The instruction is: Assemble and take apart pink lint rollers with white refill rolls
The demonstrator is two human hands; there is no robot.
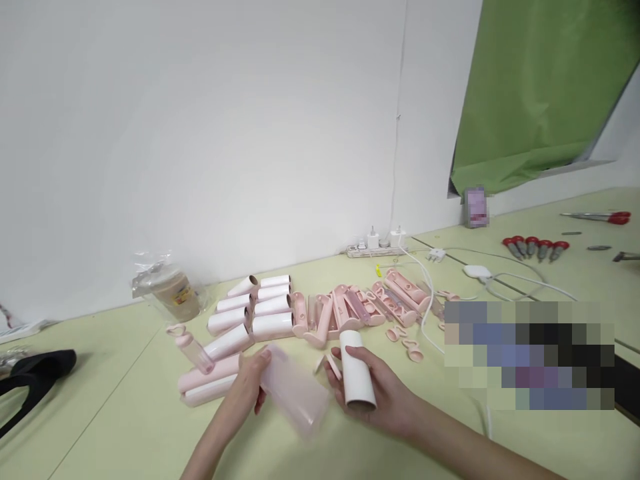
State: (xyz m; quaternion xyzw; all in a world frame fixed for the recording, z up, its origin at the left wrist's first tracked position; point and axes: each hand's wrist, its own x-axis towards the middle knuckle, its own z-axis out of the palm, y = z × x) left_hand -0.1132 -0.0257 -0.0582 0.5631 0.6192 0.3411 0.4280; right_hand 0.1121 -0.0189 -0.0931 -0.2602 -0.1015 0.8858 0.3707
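My left hand [247, 387] is closed around one end of a translucent pink cover [295, 393], which is blurred and held just above the table. My right hand [385, 400] grips a white paper roll [357, 370], tilted with its open end toward me. The two hands are close together over the pale green table [125, 427]. Just behind them lie several white rolls [265, 310] in rows and a heap of pink plastic handles and shells [355, 307]. A small pink cap [327, 365] lies between the hands.
A plastic bag with a brown object [173, 290] sits at the back left. A black strap [35, 377] lies at the left edge. A power strip [375, 250] with white cables, red-handled screwdrivers [535, 247] and scissors [603, 217] lie at the right. A green cloth [540, 87] hangs above.
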